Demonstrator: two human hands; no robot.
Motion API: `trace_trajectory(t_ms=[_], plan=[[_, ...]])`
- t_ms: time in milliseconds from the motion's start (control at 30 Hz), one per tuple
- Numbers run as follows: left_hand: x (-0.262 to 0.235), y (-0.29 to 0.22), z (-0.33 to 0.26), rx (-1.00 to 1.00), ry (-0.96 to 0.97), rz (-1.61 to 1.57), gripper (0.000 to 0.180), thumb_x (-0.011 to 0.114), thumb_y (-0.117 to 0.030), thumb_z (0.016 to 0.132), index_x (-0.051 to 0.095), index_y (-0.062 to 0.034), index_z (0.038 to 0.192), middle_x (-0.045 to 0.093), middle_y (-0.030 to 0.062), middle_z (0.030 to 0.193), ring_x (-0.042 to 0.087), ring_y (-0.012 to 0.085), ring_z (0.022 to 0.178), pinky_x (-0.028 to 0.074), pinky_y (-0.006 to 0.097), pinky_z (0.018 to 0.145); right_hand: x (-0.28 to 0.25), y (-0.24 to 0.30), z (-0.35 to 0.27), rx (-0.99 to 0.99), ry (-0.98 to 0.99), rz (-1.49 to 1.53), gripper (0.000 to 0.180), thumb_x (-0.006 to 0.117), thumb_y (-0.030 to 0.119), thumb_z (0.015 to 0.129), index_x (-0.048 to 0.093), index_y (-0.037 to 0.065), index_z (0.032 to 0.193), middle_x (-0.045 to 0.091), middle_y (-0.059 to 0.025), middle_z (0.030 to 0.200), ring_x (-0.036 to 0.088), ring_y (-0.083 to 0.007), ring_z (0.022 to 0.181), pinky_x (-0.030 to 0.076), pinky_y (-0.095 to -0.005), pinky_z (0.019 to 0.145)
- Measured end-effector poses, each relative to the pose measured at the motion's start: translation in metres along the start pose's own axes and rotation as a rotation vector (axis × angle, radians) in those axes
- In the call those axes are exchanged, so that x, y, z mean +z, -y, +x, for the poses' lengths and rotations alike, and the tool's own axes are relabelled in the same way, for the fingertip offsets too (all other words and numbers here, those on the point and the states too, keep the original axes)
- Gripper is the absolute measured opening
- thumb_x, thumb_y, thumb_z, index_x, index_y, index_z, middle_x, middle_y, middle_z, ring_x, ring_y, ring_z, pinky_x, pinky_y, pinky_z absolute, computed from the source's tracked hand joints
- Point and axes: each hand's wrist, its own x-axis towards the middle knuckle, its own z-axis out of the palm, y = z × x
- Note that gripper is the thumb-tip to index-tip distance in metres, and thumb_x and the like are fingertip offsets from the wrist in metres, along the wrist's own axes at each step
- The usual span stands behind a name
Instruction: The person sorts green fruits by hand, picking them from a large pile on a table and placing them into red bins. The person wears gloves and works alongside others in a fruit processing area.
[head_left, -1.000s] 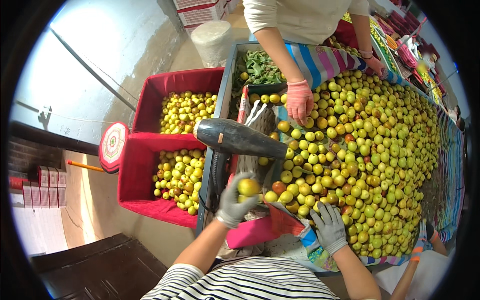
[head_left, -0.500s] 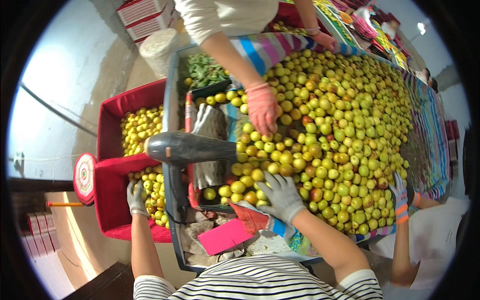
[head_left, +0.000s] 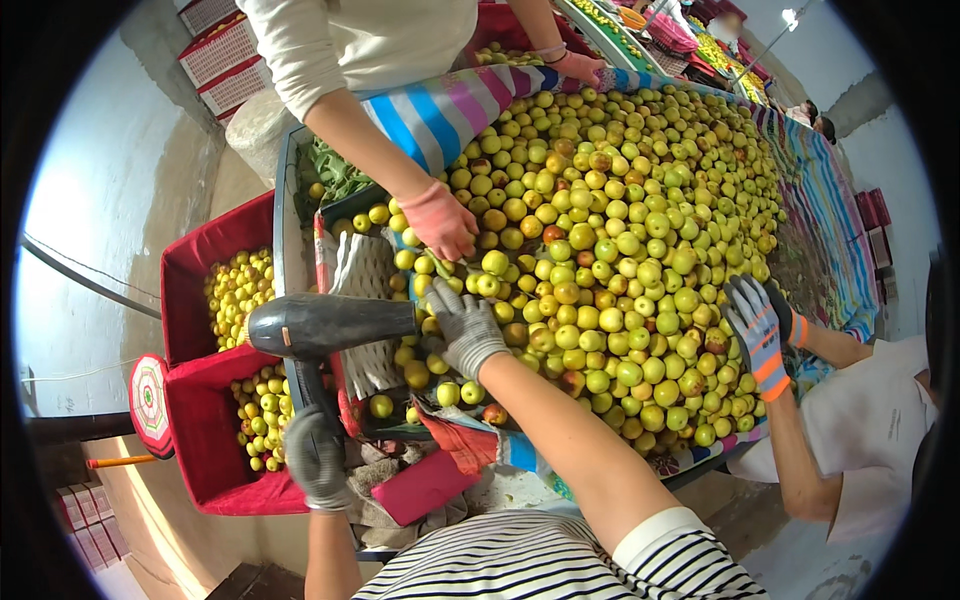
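Sorting fruit (head_left: 628,243) seems in hand: right hand (head_left: 466,330) over it at centre, left hand (head_left: 317,460) lower left; I cannot tell whether either grips. Next likely calls for a gentle pinch.

We see smooth, round, yellow-green fruits (head_left: 628,243), some blushed reddish-brown, heaped loosely from centre toward three o'clock; smaller batches (head_left: 240,295) lie at nine and eight o'clock.
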Motion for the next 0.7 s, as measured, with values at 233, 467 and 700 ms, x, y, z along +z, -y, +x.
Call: trace_trajectory(t_ms=[233, 467, 700], plan=[[0.112, -0.059, 0.035, -0.011, 0.416, 0.082, 0.067, 0.071, -0.012, 0.075, 0.046, -0.0024, 0.136, 0.049, 0.0230, 0.133, 0.050, 0.0400, 0.122, 0.042, 0.044, 0.103, -0.071, -0.016, -0.067, -0.056, -0.089, 0.331, 0.066, 0.063, 0.037, 0.086, 0.042, 0.007, 0.141, 0.036, -0.0161, 0.148, 0.037, -0.0347, 0.134, 0.029, -0.0439, 0.113], [0.125, -0.039, 0.028, -0.122, 0.417, 0.033, 0.062, 0.073, -0.015, 0.078, 0.048, -0.0039, 0.134, 0.051, 0.0243, 0.129, 0.050, 0.0408, 0.120, 0.042, 0.044, 0.103, -0.080, -0.102, -0.188, 0.074, -0.218, 0.009, 0.045, 0.064, 0.024, 0.085, 0.057, 0.007, 0.126, 0.054, -0.0128, 0.131, 0.054, -0.0298, 0.116, 0.039, -0.0428, 0.103], [0.124, -0.040, 0.028, -0.117, 0.402, -0.051, 0.056, 0.070, -0.010, 0.077, 0.053, -0.0041, 0.130, 0.053, 0.0239, 0.127, 0.053, 0.0407, 0.117, 0.043, 0.044, 0.102, -0.040, -0.079, -0.125, 0.282, -0.071, -0.145, 0.024, 0.060, 0.017, 0.082, 0.059, 0.011, 0.105, 0.056, -0.0113, 0.103, 0.059, -0.0308, 0.093, 0.044, -0.0452, 0.086]])
